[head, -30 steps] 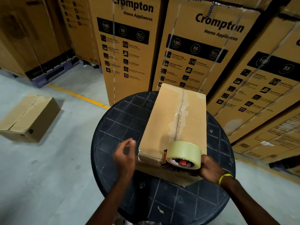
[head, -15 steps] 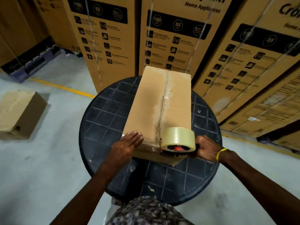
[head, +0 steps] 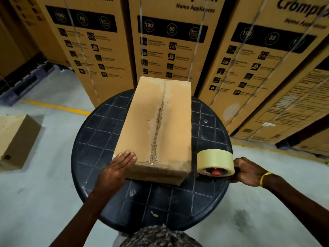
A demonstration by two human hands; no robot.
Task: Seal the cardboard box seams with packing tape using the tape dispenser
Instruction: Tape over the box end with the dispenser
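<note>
Right hand [head: 249, 172] in closed grip on tape dispenser [head: 215, 165] just off near right corner of cardboard box [head: 154, 129], left hand [head: 118, 167] flat, fingers spread, on near left corner, box lengthwise on round dark surface [head: 99, 139].

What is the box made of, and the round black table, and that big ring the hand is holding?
The box looks like brown cardboard, matte, with a rough torn strip along its middle. The table seems to be dark plastic: slightly shiny, with a moulded grid. The ring looks like a roll of pale, glossy packing tape, probably plastic film.
</note>
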